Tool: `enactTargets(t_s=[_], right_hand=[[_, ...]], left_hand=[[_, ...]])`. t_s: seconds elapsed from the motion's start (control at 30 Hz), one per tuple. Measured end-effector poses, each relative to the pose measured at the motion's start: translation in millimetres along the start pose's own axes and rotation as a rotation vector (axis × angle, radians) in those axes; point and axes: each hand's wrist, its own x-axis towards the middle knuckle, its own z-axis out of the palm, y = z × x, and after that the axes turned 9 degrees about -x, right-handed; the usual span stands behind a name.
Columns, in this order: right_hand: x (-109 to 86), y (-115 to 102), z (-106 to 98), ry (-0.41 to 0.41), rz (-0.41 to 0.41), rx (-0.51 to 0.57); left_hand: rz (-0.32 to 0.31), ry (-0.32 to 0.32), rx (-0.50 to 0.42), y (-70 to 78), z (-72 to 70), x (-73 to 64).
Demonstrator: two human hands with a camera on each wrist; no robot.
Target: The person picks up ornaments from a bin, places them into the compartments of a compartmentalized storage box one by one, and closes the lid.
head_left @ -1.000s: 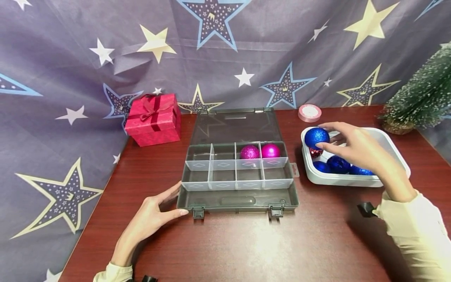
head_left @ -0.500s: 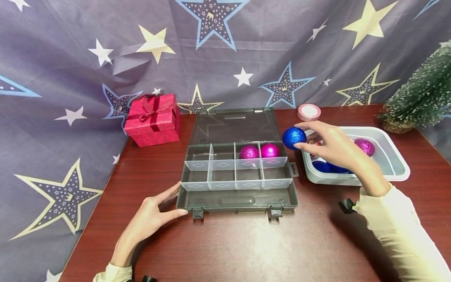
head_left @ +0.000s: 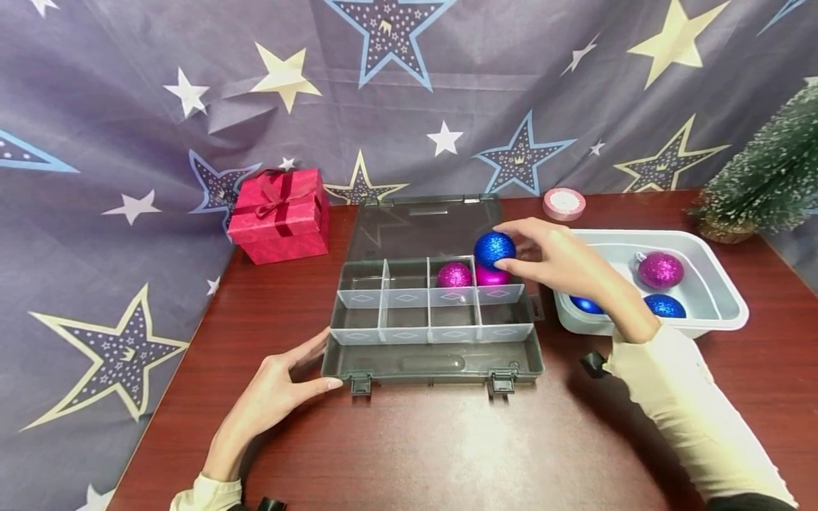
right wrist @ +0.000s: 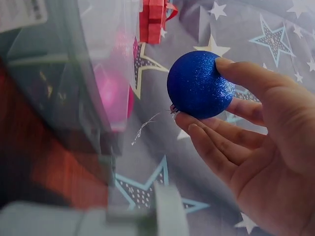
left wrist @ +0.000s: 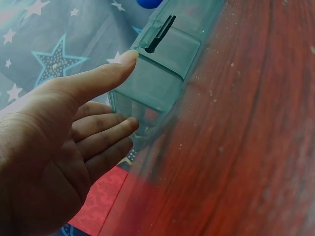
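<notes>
My right hand pinches a glittery blue Christmas ball between thumb and fingers, over the back right corner of a divided plastic box. A silver string hangs from the blue ball in the right wrist view. Two pink balls lie in the back row: a glittery one in the third compartment and a shiny one in the fourth, partly covered by the blue ball. My left hand rests at the box's left front corner, thumb along the front wall and fingers along the side, as the left wrist view also shows.
Right of the box, a white tub holds a glittery magenta ball and blue balls. The box's lid lies open behind it. A red gift box, pink ribbon roll and small tree stand at the back.
My right hand has carried the blue ball left, out of the tub and over the divided box. The magenta ball in the tub has come into view. My left hand has stayed put.
</notes>
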Motion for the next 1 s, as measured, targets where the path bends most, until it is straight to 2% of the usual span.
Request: enactTargets(t_s=[0.43, 0.77, 1.0], right_hand=[[32.5, -16.5, 28.7, -0.045, -0.116, 0.066], [55.0, -32.7, 48.8, -0.101, -0.188, 0.008], [66.2, -40.0, 60.0, -0.117, -0.198, -0.022]], left_hand=[[0.027, 0.008, 0.009, -0.9, 1.1, 0.4], [0.019, 0.012, 0.007, -0.9, 1.0, 0.7], [0.013, 0.011, 0.017, -0.8, 1.3, 0.4]])
